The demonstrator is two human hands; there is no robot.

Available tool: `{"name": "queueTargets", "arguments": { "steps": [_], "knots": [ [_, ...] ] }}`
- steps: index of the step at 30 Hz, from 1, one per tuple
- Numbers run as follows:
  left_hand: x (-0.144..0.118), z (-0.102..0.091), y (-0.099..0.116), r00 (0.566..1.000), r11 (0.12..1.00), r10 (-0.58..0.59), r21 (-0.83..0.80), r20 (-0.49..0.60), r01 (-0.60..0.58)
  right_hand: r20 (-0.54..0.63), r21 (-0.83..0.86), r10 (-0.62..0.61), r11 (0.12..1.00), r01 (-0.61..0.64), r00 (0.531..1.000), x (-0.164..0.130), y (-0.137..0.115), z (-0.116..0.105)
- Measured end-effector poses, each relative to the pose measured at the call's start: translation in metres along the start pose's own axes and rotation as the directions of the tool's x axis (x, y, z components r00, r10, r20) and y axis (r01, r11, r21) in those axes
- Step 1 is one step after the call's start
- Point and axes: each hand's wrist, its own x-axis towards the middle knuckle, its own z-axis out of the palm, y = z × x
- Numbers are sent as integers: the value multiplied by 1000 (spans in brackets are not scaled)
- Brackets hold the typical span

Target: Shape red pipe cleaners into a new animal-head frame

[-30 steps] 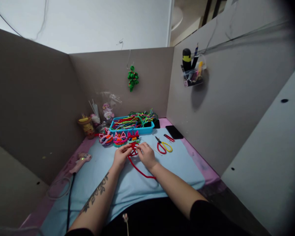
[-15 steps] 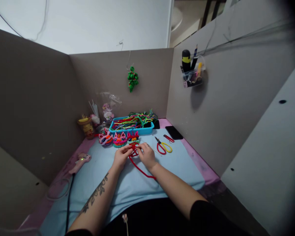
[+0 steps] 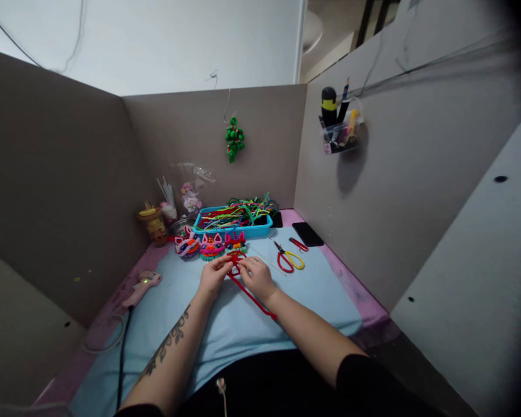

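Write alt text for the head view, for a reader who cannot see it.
Two bare hands, left hand and right hand, pinch a red pipe cleaner over a light blue mat in a cardboard-walled booth. Beyond them sit three colourful craft faces, a blue tray of pipe cleaners and scissors; a glue gun lies to the left.

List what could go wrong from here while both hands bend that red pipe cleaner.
The free tail of the red pipe cleaner trails toward the body beside the right hand; it might snag on the wrist.

The left hand works close to the finished cat faces, which an elbow shift could knock.

The glue gun shows a green light and its cord runs by the left forearm: possible tug.
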Motion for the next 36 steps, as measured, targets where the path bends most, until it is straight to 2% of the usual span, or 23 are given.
{"name": "queueTargets", "arguments": {
  "steps": [6,9,12,14,16,18,22,24,26,28,29,30,31,32,34,36],
  "knots": [
    [1,-1,-2,1000,1000,-4,-20,23,4,10,-10,37,999,-37,999,0,-2,0],
    [2,0,-1,1000,1000,13,-12,-14,-13,18,-24,27,999,-27,999,0,-4,-3],
    [4,0,0,996,999,51,7,-71,-50,120,-5,-122,992,124,985,-3,-10,-4],
    [6,-1,-2,991,997,78,26,-109,-76,225,52,-267,964,262,937,-4,-14,-4],
    [8,-4,-4,984,994,104,46,-144,-98,286,127,-359,933,337,888,-4,-17,-2],
    [10,-6,-6,976,991,131,59,-172,-122,279,204,-377,922,329,883,-2,-19,0],
    [10,-7,-5,961,984,180,57,-211,-172,186,371,-327,897,242,927,0,-30,-4],
    [8,-7,-2,956,983,184,59,-231,-175,197,443,-316,873,203,928,-4,-41,-11],
    [6,-6,3,950,984,178,56,-257,-169,253,523,-355,833,182,900,-8,-56,-20],
    [4,-6,6,947,986,167,50,-275,-159,300,585,-447,784,208,843,-10,-67,-31],
    [4,-6,6,950,988,155,49,-272,-147,347,582,-478,785,214,807,-8,-70,-36],
    [4,-6,7,953,989,145,47,-266,-137,395,548,-465,812,203,792,-5,-70,-39],
    [4,-6,7,958,991,133,47,-253,-126,431,499,-427,847,185,794,0,-67,-41],
    [5,-7,6,964,992,123,45,-236,-116,427,436,-350,887,148,834,6,-62,-42],
    [5,-7,4,973,994,111,37,-204,-106,332,292,-136,956,36,933,19,-46,-37],
    [5,-6,3,978,994,105,40,-179,-99,236,169,6,984,-47,972,27,-28,-26]
  ]
}}
